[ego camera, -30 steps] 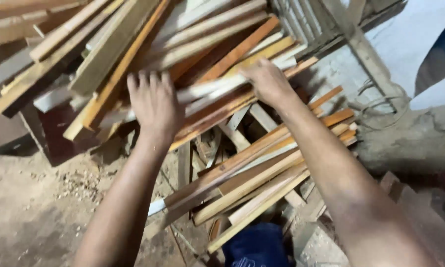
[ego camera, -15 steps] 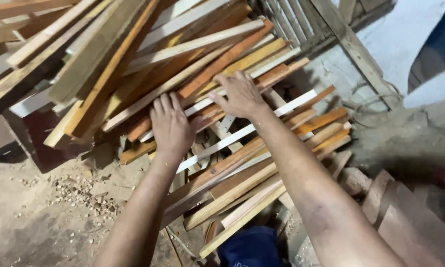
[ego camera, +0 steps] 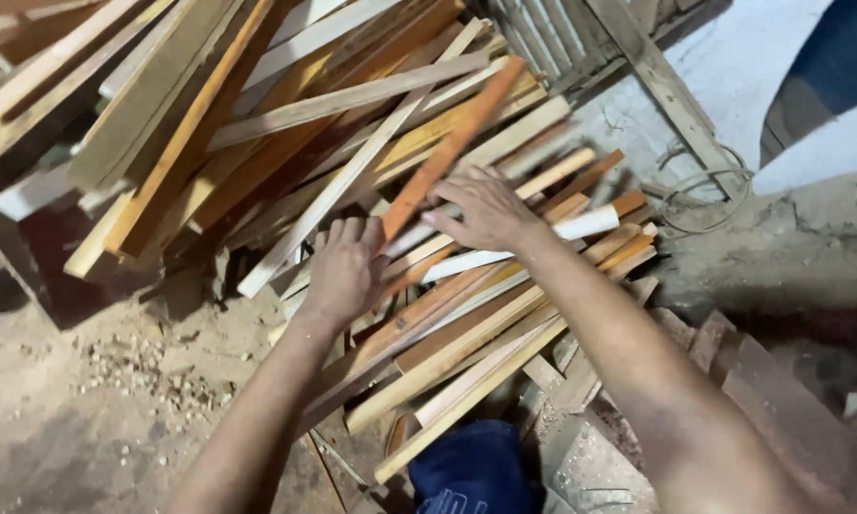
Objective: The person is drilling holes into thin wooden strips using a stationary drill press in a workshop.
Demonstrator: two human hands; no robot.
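A big heap of thin wooden slats (ego camera: 286,124) lies across the view, in pale, orange and brown tones. My left hand (ego camera: 346,269) is curled around the lower end of an orange slat (ego camera: 452,143) that slants up to the right over the heap. My right hand (ego camera: 481,207) rests on the same orange slat a little higher up, fingers spread over it and the slats beneath. A white slat (ego camera: 543,236) lies just below my right hand.
Sawdust and wood chips (ego camera: 133,371) cover the dirt floor at lower left. A coil of wire (ego camera: 700,195) and a long plank (ego camera: 657,76) lie at upper right. Rough timber blocks (ego camera: 781,400) sit at lower right. My blue-clad knee (ego camera: 471,471) is at the bottom.
Both hands have drawn back toward me from the top of the heap. The left hand went from flat and spread to curled around the orange slat.
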